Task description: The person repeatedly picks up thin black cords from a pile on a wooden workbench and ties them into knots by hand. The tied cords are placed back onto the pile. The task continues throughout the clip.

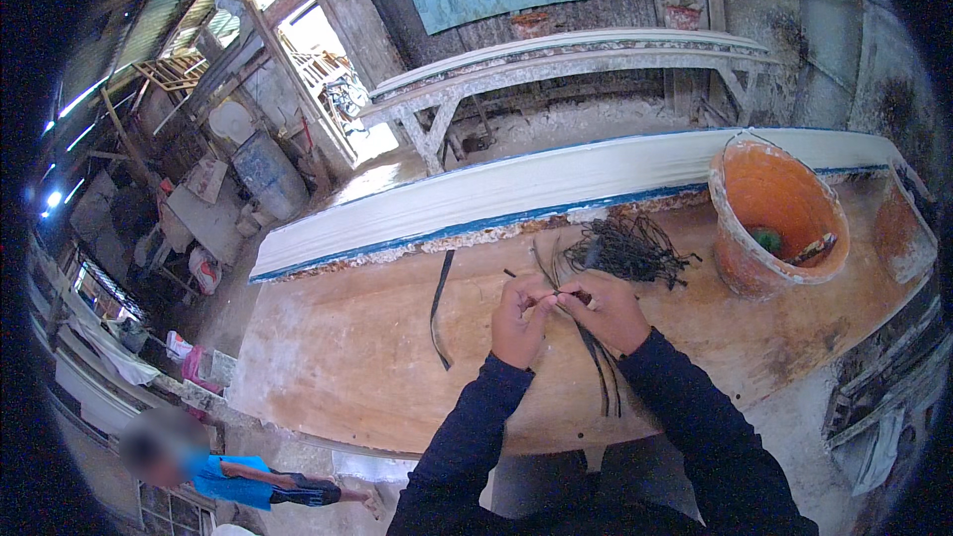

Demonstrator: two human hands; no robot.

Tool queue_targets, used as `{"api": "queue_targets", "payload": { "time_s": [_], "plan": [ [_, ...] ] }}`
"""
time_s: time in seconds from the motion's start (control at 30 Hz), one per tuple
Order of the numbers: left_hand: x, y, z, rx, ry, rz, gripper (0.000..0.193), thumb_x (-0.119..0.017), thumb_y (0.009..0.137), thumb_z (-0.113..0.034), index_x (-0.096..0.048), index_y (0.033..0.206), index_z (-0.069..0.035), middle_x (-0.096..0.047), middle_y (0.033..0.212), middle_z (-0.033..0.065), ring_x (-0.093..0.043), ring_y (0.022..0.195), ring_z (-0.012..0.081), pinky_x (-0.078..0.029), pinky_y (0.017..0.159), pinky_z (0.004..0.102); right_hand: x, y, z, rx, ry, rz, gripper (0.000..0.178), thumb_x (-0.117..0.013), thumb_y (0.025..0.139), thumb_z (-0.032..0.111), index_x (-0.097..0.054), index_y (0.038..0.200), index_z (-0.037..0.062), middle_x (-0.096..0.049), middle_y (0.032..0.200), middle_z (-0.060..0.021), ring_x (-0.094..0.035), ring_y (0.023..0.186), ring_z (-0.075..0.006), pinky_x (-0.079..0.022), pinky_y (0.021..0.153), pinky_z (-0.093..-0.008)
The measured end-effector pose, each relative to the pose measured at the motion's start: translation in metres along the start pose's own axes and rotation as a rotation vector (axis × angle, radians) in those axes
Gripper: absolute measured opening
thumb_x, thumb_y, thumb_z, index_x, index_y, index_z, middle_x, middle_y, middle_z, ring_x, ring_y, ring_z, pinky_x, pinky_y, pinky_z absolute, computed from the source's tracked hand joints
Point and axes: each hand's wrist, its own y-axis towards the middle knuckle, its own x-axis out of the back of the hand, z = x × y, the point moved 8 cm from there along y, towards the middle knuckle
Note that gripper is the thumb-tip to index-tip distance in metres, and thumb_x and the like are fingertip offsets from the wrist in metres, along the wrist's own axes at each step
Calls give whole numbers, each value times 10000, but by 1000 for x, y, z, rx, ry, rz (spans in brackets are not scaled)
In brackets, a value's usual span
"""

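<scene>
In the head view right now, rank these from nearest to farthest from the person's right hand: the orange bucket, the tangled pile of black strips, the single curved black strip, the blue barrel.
1. Tangled pile of black strips, just beyond the right hand.
2. Single curved black strip, to the left, past the left hand.
3. Orange bucket, on the right side of the board; close to the curved strip in distance, hard to separate.
4. Blue barrel, far left on the floor.

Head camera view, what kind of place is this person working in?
Probably a rough open-sided workshop, perhaps for boat or mould work: a long worn wooden workbench, an orange stained bucket, and corrugated roofing overhead. Both hands work thin black strips.
</scene>
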Motion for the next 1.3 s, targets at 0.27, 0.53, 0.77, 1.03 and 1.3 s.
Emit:
{"api": "queue_targets", "payload": {
  "time_s": [0.27, 0.53, 0.77, 1.03, 1.3],
  "plan": [
    [-4, 1, 7, 61, -43, 37, 275, -585, 810, -35, -425, 1032, -15, -573, 856, 57, -571, 804, 121, -467, 710, 245, -8, -2, -10, -43, 21, -40, 120, -588, 752, 168, -546, 733, 58, -527, 692, -121, -523, 640, -296, -410, 563, -379],
    [-6, 7, 9, 78, -242, 69, 196, -580, 814, -42, -459, 968, -38, -566, 835, 45, -550, 766, 105, -491, 627, 234, -26, -5, -30, -266, 431, 55, 117, -549, 820, 155, -510, 773, 56, -488, 682, -4, -454, 601, -92, -371, 528, -237],
    [-7, 4, 24, 259, -317, 113, 106, -570, 833, -97, -531, 897, -23, -582, 807, 41, -576, 699, 107, -505, 616, 237, -50, -14, -44, -523, 1059, 199, 96, -524, 867, 150, -505, 883, 58, -516, 800, 10, -489, 677, -63, -410, 621, -200],
    [-7, -1, 29, 281, -320, 39, 117, -554, 846, -108, -547, 915, -14, -580, 801, 39, -572, 703, 106, -491, 614, 239, -57, -17, -53, -586, 1287, 197, 67, -526, 860, 110, -536, 882, 48, -569, 827, -22, -511, 693, -78, -416, 624, -206],
    [-6, -1, 23, 250, -205, 27, 170, -616, 797, -111, -576, 937, -23, -578, 822, 19, -541, 726, 102, -449, 618, 226, -45, -13, -53, -543, 1086, 97, 45, -573, 823, 69, -578, 828, 25, -591, 781, -27, -514, 678, -75, -411, 617, -203]
  ]
}}
